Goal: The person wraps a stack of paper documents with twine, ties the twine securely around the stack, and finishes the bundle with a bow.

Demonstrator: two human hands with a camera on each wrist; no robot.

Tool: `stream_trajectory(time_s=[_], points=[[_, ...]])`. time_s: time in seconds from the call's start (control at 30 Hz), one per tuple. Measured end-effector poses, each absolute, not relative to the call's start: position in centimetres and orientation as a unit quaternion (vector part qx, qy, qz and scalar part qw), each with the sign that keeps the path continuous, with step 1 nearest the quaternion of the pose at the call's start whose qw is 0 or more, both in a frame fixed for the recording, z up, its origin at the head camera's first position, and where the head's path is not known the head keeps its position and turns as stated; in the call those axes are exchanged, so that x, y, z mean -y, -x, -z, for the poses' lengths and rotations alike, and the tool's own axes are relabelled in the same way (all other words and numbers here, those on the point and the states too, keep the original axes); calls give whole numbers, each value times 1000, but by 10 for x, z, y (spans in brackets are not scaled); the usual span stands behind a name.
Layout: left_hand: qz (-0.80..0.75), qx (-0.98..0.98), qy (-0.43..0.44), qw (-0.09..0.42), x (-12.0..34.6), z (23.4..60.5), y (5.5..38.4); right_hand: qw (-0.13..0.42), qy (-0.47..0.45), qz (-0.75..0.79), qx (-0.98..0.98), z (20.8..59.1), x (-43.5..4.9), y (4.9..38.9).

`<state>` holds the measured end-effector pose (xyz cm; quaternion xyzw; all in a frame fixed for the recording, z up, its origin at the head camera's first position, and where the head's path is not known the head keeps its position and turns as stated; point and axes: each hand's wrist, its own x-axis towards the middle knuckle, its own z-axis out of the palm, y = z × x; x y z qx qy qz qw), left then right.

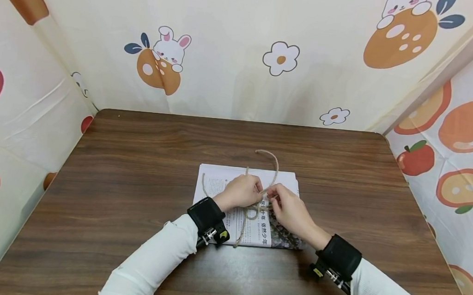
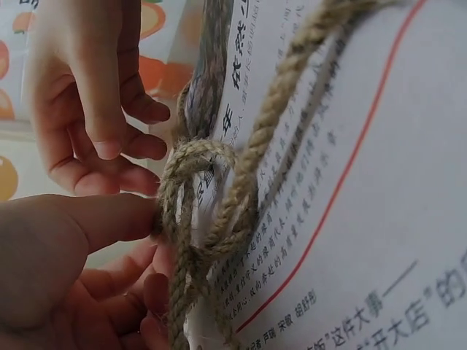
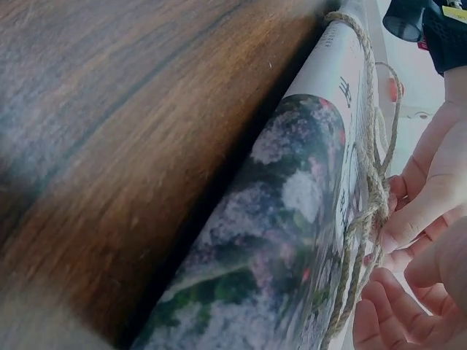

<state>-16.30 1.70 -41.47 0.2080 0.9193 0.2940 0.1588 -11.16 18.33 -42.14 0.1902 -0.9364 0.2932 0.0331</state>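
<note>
A folded newspaper bundle lies on the table, with printed text and a flower photo on its lower right part. Twine runs around it and gathers in a looped knot on top. My left hand pinches the twine at the knot between thumb and fingers. Just to its right is my right hand, its fingers loosely bent beside the knot with no twine visibly held between them. One loose twine end arches up past the bundle's far edge.
The brown wooden table extends around the bundle on all sides. A patterned cloth wall stands behind it, with fruit-print sheets at the sides. Both wrists wear black camera straps.
</note>
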Motion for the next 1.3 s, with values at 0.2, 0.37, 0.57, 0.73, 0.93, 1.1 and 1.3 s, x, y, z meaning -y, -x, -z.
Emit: stream_trajectory(time_s=[0.2, 0.37, 0.57, 0.73, 0.93, 1.1, 1.3], points=[[-310, -919, -193, 148, -16, 414, 162, 42, -172, -291, 940, 422, -187, 112], [-341, -909, -189, 150, -12, 414, 161, 39, -164, -288, 943, 423, -187, 110], [-372, -899, -187, 139, -8, 411, 158, 45, -179, -277, 943, 423, -182, 109], [-382, -895, -196, 118, -5, 405, 156, 35, -189, -275, 942, 423, -179, 109], [-374, -898, -214, 94, -2, 403, 154, 21, -195, -277, 941, 421, -174, 110], [-346, -910, -221, 62, 1, 401, 150, 12, -195, -277, 941, 420, -171, 110], [-318, -923, -210, 46, 1, 399, 147, 12, -187, -275, 943, 421, -172, 109]])
